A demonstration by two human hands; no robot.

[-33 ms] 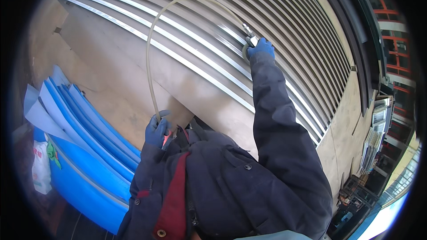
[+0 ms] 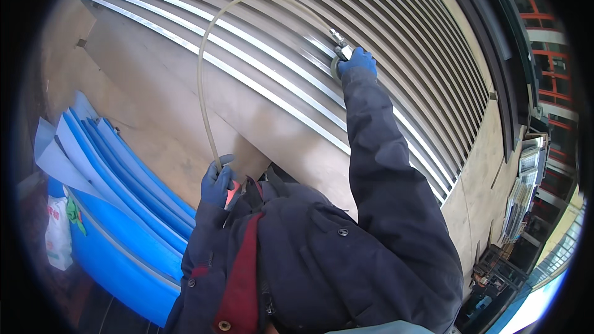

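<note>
Blue-gloved, your right hand (image 2: 360, 62) curls around the round-padded air tool (image 2: 344, 54) beneath it, seemingly mid-sanding on the metal slats (image 2: 266, 96), while your left hand (image 2: 216, 184) pinches the hose (image 2: 200, 74), the next stretch likely calling for slack.

Brightly lit; white glare on metal bars (image 2: 291, 109), soft shadows on surface (image 2: 142, 86), lower right blown out, edges black, bent.
</note>
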